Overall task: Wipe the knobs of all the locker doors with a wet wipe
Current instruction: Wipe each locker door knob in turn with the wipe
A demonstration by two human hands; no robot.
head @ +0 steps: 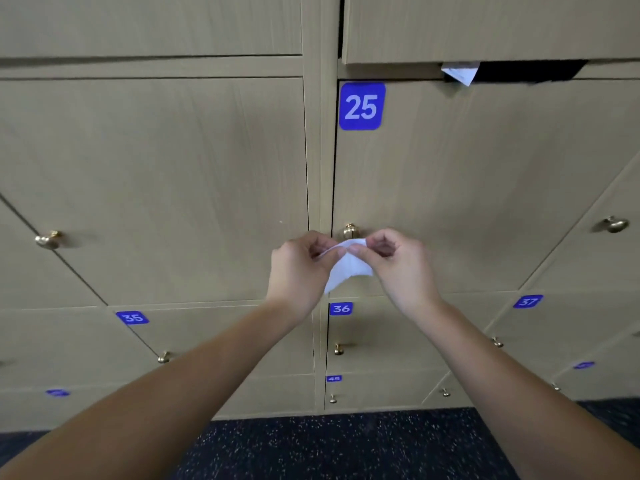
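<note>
A wall of tan wood-grain lockers (156, 168) fills nearly all I can see, with a strip of dark speckled floor (346, 452) along the bottom. Straight ahead is the door marked with a blue 25 label (361, 106); the door to its left (156, 188) shows no number from here. Below them run doors tagged 35 (132, 317), 36 (341, 308) and 37 (528, 301), and lower still one tagged 45 (334, 378). The door above 25 (485, 26) stands slightly ajar, with a dark gap under it and a scrap of white paper (460, 72) poking out.

Both my forearms reach up from the lower corners and meet in front of door 25. My left hand (298, 271) and my right hand (401, 268) are close together, each with fingers curled, thumb and fingertips pinching the top edge of the wet wipe (348, 268). The wipe is white, bunched between the two pinches, and hangs down loosely between the wrists.

The brass knob of door 25 (350, 231) sits just above the wipe and between my hands; I cannot tell whether the wipe touches it. Other brass knobs show at the far left (48, 239), the far right (615, 224), and under door 36 (338, 349).
</note>
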